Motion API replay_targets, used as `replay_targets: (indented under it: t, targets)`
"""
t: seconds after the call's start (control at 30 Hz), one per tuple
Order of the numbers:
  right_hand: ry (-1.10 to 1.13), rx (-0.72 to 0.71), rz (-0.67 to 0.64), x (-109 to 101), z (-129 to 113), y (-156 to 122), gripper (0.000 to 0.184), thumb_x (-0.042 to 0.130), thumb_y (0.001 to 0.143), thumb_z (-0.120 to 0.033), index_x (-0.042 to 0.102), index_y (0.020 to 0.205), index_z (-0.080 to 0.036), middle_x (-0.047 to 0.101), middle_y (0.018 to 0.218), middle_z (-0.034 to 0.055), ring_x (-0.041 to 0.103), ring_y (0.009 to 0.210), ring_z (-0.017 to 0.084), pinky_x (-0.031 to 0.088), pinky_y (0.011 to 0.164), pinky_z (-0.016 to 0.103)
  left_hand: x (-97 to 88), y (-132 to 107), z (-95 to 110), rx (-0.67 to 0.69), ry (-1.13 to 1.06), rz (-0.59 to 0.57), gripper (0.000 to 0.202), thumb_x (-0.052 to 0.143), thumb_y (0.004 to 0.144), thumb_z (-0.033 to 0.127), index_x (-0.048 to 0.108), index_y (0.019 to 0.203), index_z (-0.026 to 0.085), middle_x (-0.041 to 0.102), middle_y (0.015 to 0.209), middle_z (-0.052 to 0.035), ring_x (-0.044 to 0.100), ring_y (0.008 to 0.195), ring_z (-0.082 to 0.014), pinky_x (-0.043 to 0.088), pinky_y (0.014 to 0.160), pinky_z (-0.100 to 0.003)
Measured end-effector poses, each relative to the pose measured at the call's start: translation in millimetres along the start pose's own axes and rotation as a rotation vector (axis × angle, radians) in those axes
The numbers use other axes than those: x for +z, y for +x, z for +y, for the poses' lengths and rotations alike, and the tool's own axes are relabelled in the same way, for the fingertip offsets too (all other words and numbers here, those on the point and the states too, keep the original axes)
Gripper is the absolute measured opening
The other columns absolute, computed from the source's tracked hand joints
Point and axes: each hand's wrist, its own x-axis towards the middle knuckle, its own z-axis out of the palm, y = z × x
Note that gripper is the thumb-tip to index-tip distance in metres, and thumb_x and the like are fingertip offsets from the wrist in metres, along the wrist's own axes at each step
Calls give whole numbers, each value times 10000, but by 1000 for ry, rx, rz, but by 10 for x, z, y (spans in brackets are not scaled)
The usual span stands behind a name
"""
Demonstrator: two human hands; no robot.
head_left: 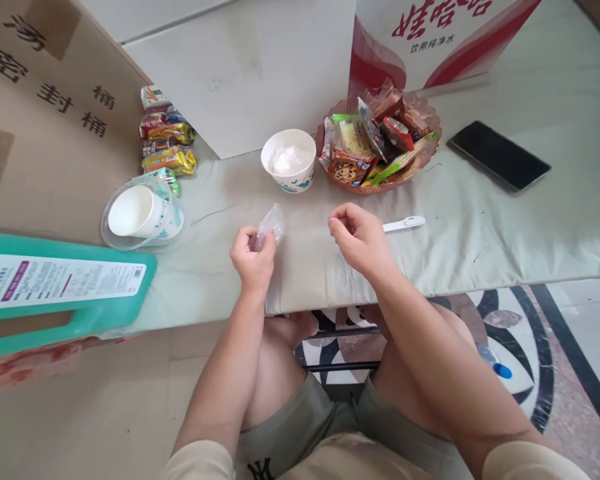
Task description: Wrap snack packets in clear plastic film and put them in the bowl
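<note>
My left hand pinches a small clear plastic wrapper between thumb and fingers, just above the table's front part. To its right, my right hand is closed, thumb tip against the curled fingers. Whatever it may hold is too small to make out. A slim white tool with a slotted end lies beside it, its left end hidden behind the hand. Beyond both hands stands a paper cup with a leaf print, holding a crumpled whitish translucent thing.
A pink bowl of packaged snacks stands right of the cup, then a black phone. Leftward are a tilted paper cup in a clear plastic container, several wrapped snacks and a green-edged panel. Boxes line the back.
</note>
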Motion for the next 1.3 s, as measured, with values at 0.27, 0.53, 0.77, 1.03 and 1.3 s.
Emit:
replay_targets:
  t: [0.27, 0.53, 0.77, 1.03, 1.3]
  targets:
    - [98, -12, 83, -217, -35, 248, 98, 587, 864, -293, 592, 793, -225, 570, 665, -25, 522, 606, 130, 404, 605, 296, 184, 605, 449, 335, 127, 41, 152, 687, 856, 129, 610, 773, 230, 538, 770, 28, 559, 867, -152, 419, 806, -313]
    - [121, -5, 152, -442, -16, 326, 83, 605, 876, -246, 587, 800, -220, 574, 647, -34, 505, 583, 117, 405, 593, 281, 825, 1419, 782, 116, 829, -613, 142, 602, 851, 74, 730, 838, 134, 654, 909, -52, 668, 1099, -262, 444, 1039, -402]
    - [-10, -40, 290, -479, 26, 364, 43, 563, 846, -239, 604, 857, -226, 570, 686, -29, 521, 607, 136, 448, 629, 307, 708, 1484, 896, 230, 1107, -989, 393, 484, 935, 362, 723, 1232, 270, 762, 1127, -77, 703, 1063, -310, 510, 906, -396]
    - [-471, -32, 589, -689, 263, 444, 239, 522, 777, -174, 629, 985, -225, 523, 984, 67, 569, 902, 229, 507, 929, 482, 786, 1345, 686, 443, 1304, -1059, 401, 476, 975, 411, 691, 1237, 197, 762, 1180, -119, 661, 1231, -308, 309, 1195, -454]
    - [-581, -16, 328, -729, 248, 372, 282, 631, 825, -202, 773, 1065, -240, 509, 1266, 158, 557, 1186, 340, 490, 1033, 543, 852, 1357, 719, 432, 1308, -1032, 366, 449, 987, 404, 737, 1063, 191, 780, 1105, -129, 679, 1154, -307, 361, 1123, -446]
